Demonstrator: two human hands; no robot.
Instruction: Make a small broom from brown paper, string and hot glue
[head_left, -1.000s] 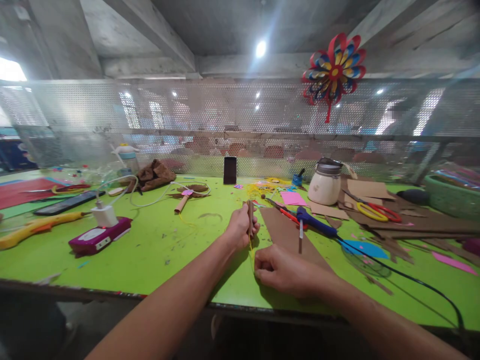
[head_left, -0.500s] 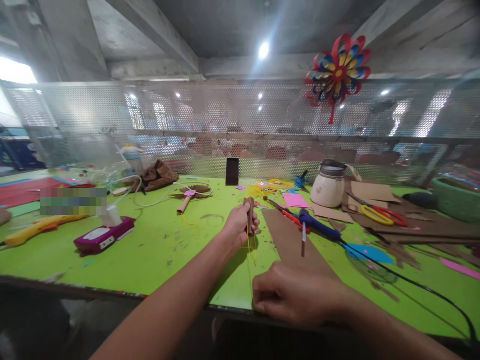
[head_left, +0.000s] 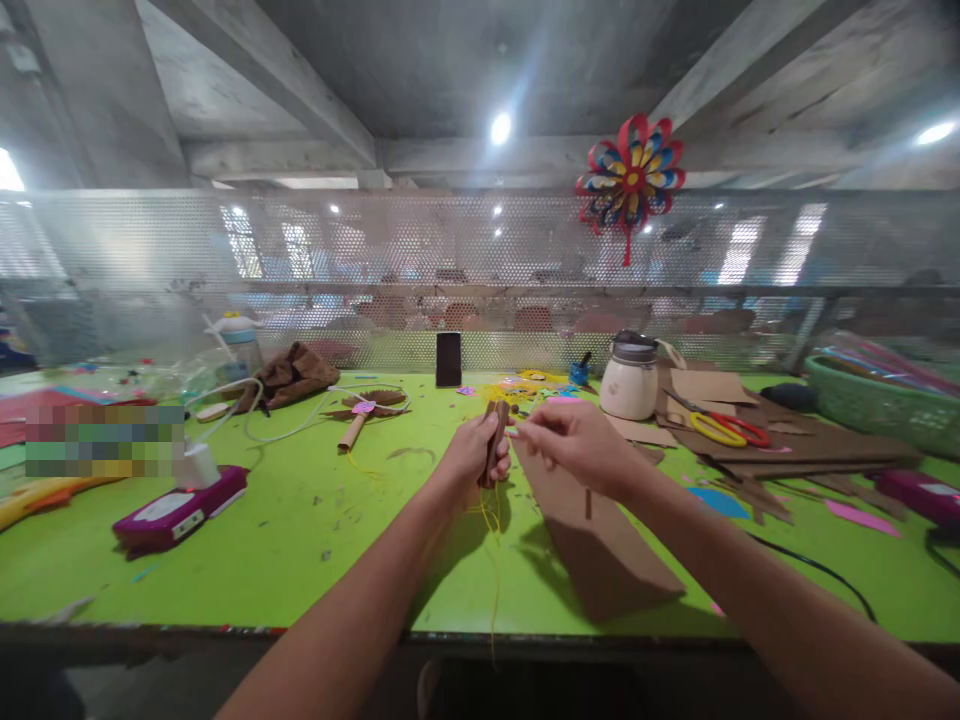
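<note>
My left hand (head_left: 471, 448) is closed around a brown rolled cardboard tube (head_left: 494, 452), held upright and slightly tilted above the green table. Yellow string (head_left: 494, 590) hangs in loops below the tube, and one strand trails down over the front edge. Just right of the tube, my right hand (head_left: 574, 440) has its thumb and fingers pinched together; anything between the fingertips is too small to make out. Beneath that hand lies a long brown cardboard strip (head_left: 600, 560).
A brown paper piece with a tube handle (head_left: 352, 432) lies left, near a purple power strip (head_left: 180, 510). A phone (head_left: 448, 360) stands behind. To the right are a white jug (head_left: 628, 380), scissors (head_left: 724, 428), cardboard sheets (head_left: 825, 445), a green basket (head_left: 870, 405) and a black cable (head_left: 817, 570).
My right hand has risen from the table's front edge to beside the tube. The yellow string, taut before, now hangs slack. My left hand keeps its hold on the tube.
</note>
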